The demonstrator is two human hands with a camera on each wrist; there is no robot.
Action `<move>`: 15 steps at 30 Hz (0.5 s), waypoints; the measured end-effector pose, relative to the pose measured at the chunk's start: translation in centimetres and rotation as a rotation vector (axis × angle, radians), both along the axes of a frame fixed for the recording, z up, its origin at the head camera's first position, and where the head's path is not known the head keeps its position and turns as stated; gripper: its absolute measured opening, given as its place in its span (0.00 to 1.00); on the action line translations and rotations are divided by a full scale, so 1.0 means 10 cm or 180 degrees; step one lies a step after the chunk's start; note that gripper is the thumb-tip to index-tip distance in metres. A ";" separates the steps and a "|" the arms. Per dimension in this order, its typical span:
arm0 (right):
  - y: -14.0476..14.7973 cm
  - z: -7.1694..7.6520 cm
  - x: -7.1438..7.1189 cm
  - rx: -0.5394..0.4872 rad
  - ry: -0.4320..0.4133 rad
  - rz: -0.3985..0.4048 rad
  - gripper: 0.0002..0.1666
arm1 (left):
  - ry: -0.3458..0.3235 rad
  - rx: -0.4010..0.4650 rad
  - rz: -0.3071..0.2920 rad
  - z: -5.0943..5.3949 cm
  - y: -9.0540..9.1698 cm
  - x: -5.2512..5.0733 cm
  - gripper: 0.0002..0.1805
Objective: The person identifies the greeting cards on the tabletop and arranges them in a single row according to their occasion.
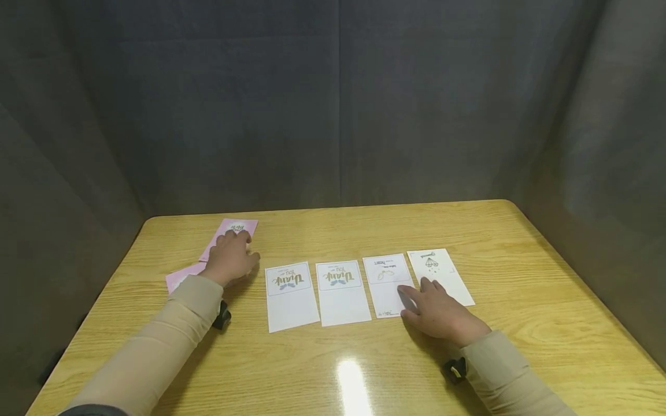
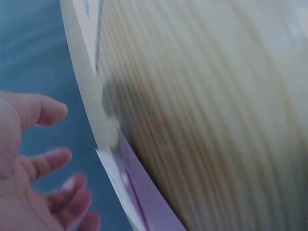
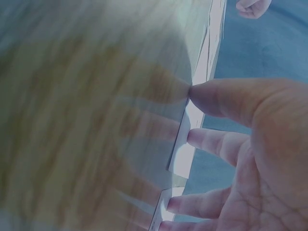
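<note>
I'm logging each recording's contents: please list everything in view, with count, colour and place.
Table: one, yellowish wood, beneath cards
Curtain: count unclear, dark grey, behind and beside table
Pink cards: two visible, pink, table's left side
Thank-you cards: two, white, side by side mid-table
Gold-drawing card: one, white, right of those
Dark-drawing card: one, white, farthest right
Dark rounded thing: one, dark, bottom left, unidentifiable
Wrist devices: two, black, one per wrist
Sleeves: two, beige, one per arm
Left hand: one, bare, over pink cards
Right hand: one, bare, touching the two rightmost cards

Four white printed cards (image 1: 344, 305) lie flat in a loose row, two pink cards (image 1: 226, 225) angled leftward of them.
</note>
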State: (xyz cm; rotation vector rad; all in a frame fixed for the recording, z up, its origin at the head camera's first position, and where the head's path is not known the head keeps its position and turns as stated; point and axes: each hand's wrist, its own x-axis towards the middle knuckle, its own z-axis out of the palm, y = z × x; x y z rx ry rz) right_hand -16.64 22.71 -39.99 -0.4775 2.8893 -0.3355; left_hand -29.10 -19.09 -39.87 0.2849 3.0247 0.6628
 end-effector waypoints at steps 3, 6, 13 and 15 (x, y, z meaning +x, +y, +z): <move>0.00 0.00 0.00 0.0004 0.0001 -0.0004 0.30 | -0.0111 0.0127 0.0375 -0.01 -0.20 -0.03 0.37; 0.00 0.01 0.01 0.0025 0.0012 -0.0017 0.30 | -0.0278 0.0178 0.0633 -0.04 -0.36 -0.06 0.49; 0.01 0.02 0.02 -0.0014 0.0009 -0.0022 0.30 | -0.0737 0.0198 0.0904 0.01 -0.55 -0.09 0.63; 0.00 0.02 0.03 -0.0049 -0.0005 0.0001 0.30 | -0.0828 0.0198 0.0991 0.03 -0.56 -0.09 0.65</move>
